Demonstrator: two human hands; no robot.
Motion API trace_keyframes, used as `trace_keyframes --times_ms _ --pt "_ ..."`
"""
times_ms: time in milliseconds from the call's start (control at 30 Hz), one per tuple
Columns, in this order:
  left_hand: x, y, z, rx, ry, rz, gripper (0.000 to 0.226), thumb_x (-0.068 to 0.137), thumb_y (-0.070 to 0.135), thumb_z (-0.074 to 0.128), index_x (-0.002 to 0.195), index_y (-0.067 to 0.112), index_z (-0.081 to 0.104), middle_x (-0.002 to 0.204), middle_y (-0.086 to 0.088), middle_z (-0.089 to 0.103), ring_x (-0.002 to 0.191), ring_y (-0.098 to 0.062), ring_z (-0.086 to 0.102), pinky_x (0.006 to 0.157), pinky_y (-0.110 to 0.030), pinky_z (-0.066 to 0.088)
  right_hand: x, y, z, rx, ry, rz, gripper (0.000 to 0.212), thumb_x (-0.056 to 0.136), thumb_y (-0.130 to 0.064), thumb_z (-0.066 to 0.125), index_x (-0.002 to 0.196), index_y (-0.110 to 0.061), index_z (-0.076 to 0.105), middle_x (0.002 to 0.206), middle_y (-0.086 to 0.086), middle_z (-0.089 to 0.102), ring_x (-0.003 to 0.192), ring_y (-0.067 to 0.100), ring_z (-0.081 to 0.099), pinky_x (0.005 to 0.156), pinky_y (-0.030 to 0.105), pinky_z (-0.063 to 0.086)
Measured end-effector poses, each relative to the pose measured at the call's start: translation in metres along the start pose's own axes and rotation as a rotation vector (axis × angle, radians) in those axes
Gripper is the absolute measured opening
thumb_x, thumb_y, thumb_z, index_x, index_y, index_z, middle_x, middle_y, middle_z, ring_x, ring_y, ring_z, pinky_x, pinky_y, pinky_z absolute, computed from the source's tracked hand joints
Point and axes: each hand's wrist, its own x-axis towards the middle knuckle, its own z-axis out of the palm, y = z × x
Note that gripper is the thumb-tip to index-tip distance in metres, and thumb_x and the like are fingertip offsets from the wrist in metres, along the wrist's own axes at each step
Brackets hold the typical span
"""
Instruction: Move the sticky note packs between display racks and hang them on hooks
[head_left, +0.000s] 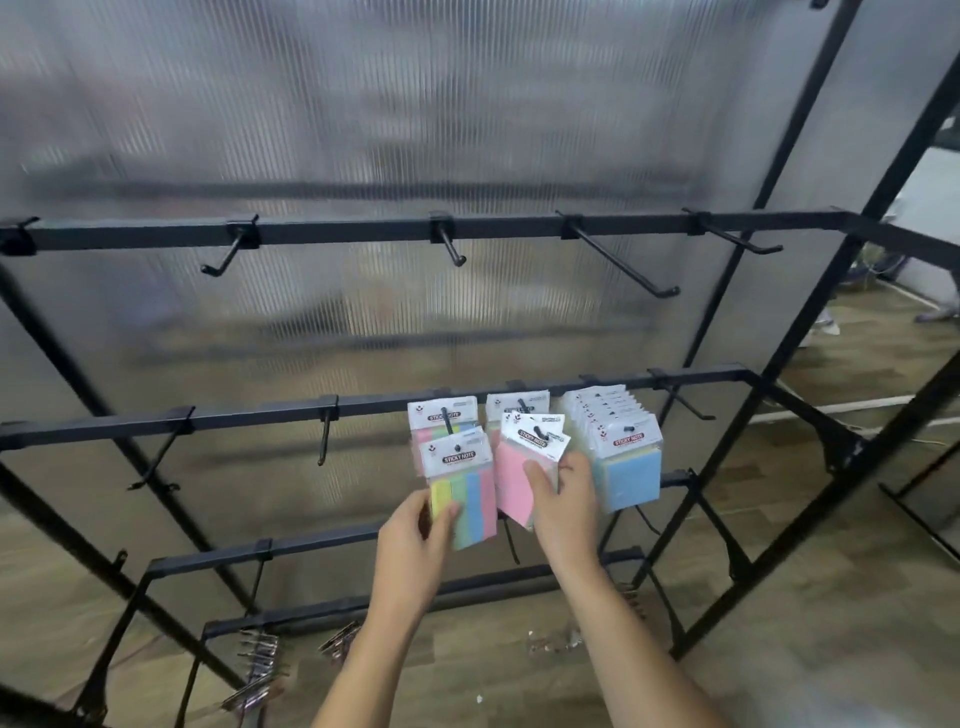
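Landmark: the middle rail (363, 402) of the black display rack; every place below is given from it.
Left grip: my left hand (415, 540), below the rail, pinches the lower left edge of the striped pack (462, 493); thumb on the front face, fingers behind it.
Striped pack: yellow, green, blue and pink strips; it hangs from a hook on the rail, its header card above my grip and its lower end beside my thumb.
Second striped pack (441, 415): same hook, behind the first, close under the rail.
Right grip: my right hand (563, 501), below the rail and right of the left hand, holds the pink pack (517, 480); thumb across its lower right face, fingers behind.
Pink pack: tilted, its header still at the hook tip, its body left of and above my grip.
Blue stack (623, 452): many packs on the next hook to the right, just beside my right hand's knuckles.
Upper rail (363, 228): above the landmark, carrying bare hooks.
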Motion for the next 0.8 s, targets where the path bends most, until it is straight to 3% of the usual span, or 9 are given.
trace_keyframes --times_ms 67,200,333,500,633,733,800 --pt "-0.010 0.006 0.002 -0.061 -0.023 0.020 0.012 0.092 0.037 0.065 0.094 0.026 0.067 0.084 0.009 0.072 0.079 -0.014 0.067 0.071 -0.039 0.058 -0.010 0.003 -0.010 -0.003 0.017 -0.045 0.019 0.093 -0.024 0.067 0.104 -0.018 0.053 0.091 -0.003 0.064 0.087 0.018 0.062 0.069 0.030 0.046" --pt "-0.022 0.019 0.021 -0.103 -0.088 0.009 0.005 0.091 0.028 0.069 0.092 0.023 0.068 0.079 0.013 0.071 0.069 -0.008 0.063 0.071 -0.041 0.055 -0.025 0.007 -0.039 0.029 0.072 -0.064 0.024 0.095 -0.026 0.065 0.117 -0.026 0.056 0.109 -0.014 0.066 0.102 0.006 0.062 0.082 0.028 0.049" --pt "-0.028 0.037 0.063 -0.095 -0.210 0.011 0.009 0.088 0.030 0.072 0.090 0.022 0.068 0.067 0.018 0.065 0.065 -0.008 0.060 0.068 -0.038 0.052 -0.024 0.024 -0.089 0.032 0.159 -0.035 0.019 0.099 -0.029 0.059 0.117 -0.025 0.057 0.107 -0.012 0.068 0.097 0.000 0.063 0.071 0.011 0.047" --pt "-0.046 0.076 0.157 -0.130 -0.503 0.057 0.010 0.088 0.027 0.072 0.090 0.018 0.066 0.066 0.022 0.062 0.063 -0.001 0.057 0.066 -0.034 0.053 -0.011 0.053 -0.183 -0.006 0.405 0.002 0.015 0.101 -0.027 0.055 0.114 -0.024 0.062 0.106 -0.015 0.068 0.097 -0.007 0.062 0.076 0.014 0.050" --pt "-0.073 0.107 0.249 -0.116 -0.716 0.145 0.011 0.086 0.021 0.074 0.085 0.018 0.063 0.064 0.022 0.064 0.061 0.004 0.057 0.057 -0.012 0.042 -0.004 0.094 -0.275 -0.010 0.625 0.133 0.015 0.101 -0.025 0.055 0.110 -0.018 0.065 0.097 -0.007 0.070 0.090 0.007 0.066 0.070 0.015 0.050" --pt "-0.099 0.126 0.329 -0.085 -0.844 0.179 0.016 0.084 0.027 0.076 0.084 0.018 0.063 0.063 0.009 0.054 0.056 -0.005 0.045 0.052 -0.019 0.037 -0.005 0.131 -0.356 -0.004 0.753 0.287 0.011 0.100 -0.029 0.057 0.097 -0.019 0.062 0.086 -0.008 0.067 0.082 0.016 0.065 0.067 0.028 0.051" --pt "-0.118 0.140 0.387 -0.075 -0.906 0.178 0.025 0.083 0.028 0.078 0.079 0.012 0.059 0.064 0.000 0.052 0.056 -0.007 0.042 0.053 -0.021 0.036 -0.008 0.154 -0.414 -0.001 0.835 0.349 0.018 0.099 -0.028 0.058 0.084 -0.017 0.057 0.078 -0.006 0.064 0.074 0.020 0.061 0.060 0.023 0.045"
